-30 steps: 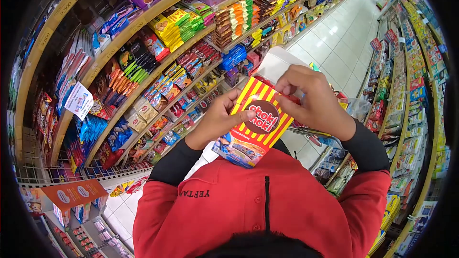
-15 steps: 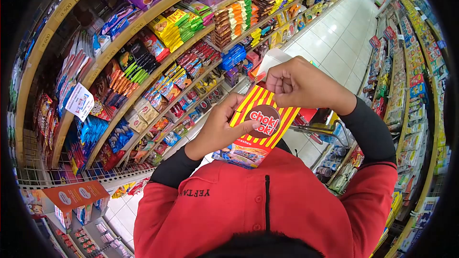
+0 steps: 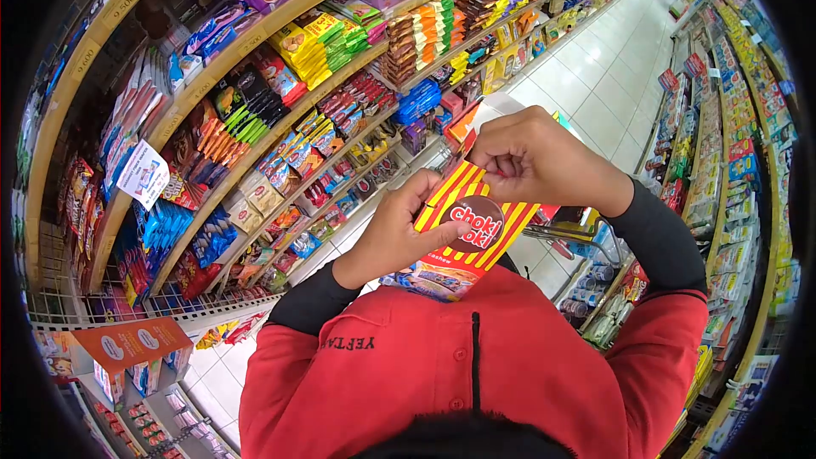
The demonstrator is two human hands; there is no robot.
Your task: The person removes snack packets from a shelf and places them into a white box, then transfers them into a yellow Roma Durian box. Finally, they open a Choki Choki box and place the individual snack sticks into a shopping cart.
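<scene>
The left thumb lies across the front of the striped box (image 3: 476, 225), partly over its round label, with that hand's (image 3: 393, 234) other fingers curled around the left edge, gripping it. The right hand's (image 3: 544, 160) fingers are curled inward at the box's upper end; what they pinch, if anything, I cannot tell. The box is held tilted before the chest, its lower end just above the red shirt (image 3: 527, 348); whether they touch is unclear.

A second ago the right fingers reached over the opening and the white flap (image 3: 500, 104) stood in fuller view; now the knuckles sit bunched before it, covering much of it. The left thumb has crept onto the label's lettering, which was almost wholly readable then.

Beyond the right wrist, a metal bar (image 3: 568, 235) runs close under the box's right edge, limiting room below. Left of the left hand, packed shelves (image 3: 246, 44) curve past, their nearest goods apart from the knuckles. The most open space is the tiled floor (image 3: 612, 85) ahead, stretching between these and the right-hand racks (image 3: 775, 229).
</scene>
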